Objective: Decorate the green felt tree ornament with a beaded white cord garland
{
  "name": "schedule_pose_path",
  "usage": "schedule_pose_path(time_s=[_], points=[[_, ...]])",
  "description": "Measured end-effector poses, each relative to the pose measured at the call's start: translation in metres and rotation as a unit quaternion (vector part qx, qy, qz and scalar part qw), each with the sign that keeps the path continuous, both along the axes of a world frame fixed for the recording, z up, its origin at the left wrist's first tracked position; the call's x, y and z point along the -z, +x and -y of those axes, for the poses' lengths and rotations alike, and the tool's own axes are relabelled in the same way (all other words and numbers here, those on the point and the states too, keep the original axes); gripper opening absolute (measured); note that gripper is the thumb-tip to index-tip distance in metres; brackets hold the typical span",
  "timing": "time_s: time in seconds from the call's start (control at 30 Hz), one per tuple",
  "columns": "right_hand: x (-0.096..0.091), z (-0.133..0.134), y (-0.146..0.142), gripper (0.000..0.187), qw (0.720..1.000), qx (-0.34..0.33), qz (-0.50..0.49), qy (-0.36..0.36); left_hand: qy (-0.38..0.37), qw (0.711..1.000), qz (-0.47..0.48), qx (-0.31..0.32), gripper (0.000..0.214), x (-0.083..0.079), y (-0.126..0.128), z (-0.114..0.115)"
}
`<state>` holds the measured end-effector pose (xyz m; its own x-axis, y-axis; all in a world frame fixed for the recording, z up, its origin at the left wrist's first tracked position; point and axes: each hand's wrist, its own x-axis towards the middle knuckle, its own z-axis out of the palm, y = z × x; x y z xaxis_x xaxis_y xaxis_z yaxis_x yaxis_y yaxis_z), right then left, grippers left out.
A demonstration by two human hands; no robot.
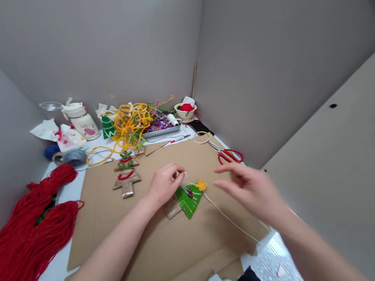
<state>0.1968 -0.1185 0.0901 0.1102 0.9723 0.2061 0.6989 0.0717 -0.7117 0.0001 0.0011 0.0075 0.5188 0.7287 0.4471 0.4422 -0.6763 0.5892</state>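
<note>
A green tree-shaped ornament (pixel 187 207) lies tilted on the brown cardboard sheet (pixel 117 235). It has a cardboard trunk (pixel 173 208), a yellow flower-like top (pixel 201 185), and a few red and purple beads (pixel 190 193). White string (pixel 225 217) crosses the tree and trails to the lower right. My left hand (pixel 167 183) is closed in a pinch at the tree's edge, a bit of the string showing at its fingertips. To the right of the tree, my right hand (pixel 252 187) hovers with thumb and index finger apart, seemingly holding nothing; its other fingers are curled.
Red-handled scissors (pixel 230 155) lie beyond my right hand. Another cardboard tree with red beads (pixel 126 178) rests at left. Behind are tangled yellow yarn (pixel 131 120), a bead tray (pixel 161 131), a bowl (pixel 185 114) and a bottle (pixel 82 123). Red yarn (pixel 33 243) covers the left edge.
</note>
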Motion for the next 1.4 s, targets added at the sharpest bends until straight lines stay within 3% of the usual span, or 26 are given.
schedule_pose_path(time_s=[0.1,0.2,0.33,0.47,0.73,1.03,1.2,1.4], points=[[0.026,-0.024,-0.024,0.034,0.998,-0.032,0.009,-0.046,-0.004,1.000,-0.013,-0.005,0.013,-0.012,-0.003,0.022],[0.037,-0.031,-0.038,0.020,0.991,-0.102,-0.028,-0.088,-0.002,1.000,-0.020,-0.010,0.013,-0.023,-0.009,0.040],[0.029,-0.011,-0.033,0.024,0.978,-0.142,-0.101,-0.118,-0.002,0.999,-0.031,0.026,0.014,-0.031,-0.015,0.054],[0.017,0.015,-0.025,0.025,0.967,-0.144,-0.119,-0.173,-0.006,0.995,-0.065,0.073,0.013,-0.023,-0.017,0.058],[0.022,0.021,-0.019,0.023,0.945,-0.142,-0.169,-0.240,-0.045,0.990,-0.105,0.078,0.012,0.002,-0.015,0.052],[0.056,-0.008,-0.019,0.027,0.951,-0.086,-0.229,-0.189,-0.123,0.989,-0.078,0.027,0.014,0.019,-0.017,0.033],[0.068,-0.020,-0.017,0.028,0.958,-0.056,-0.234,-0.154,-0.130,0.986,-0.103,0.008,0.018,0.016,-0.022,0.019],[0.061,-0.027,-0.017,0.026,0.956,-0.077,-0.236,-0.155,-0.112,0.964,-0.239,0.025,0.019,0.006,-0.022,0.003]])
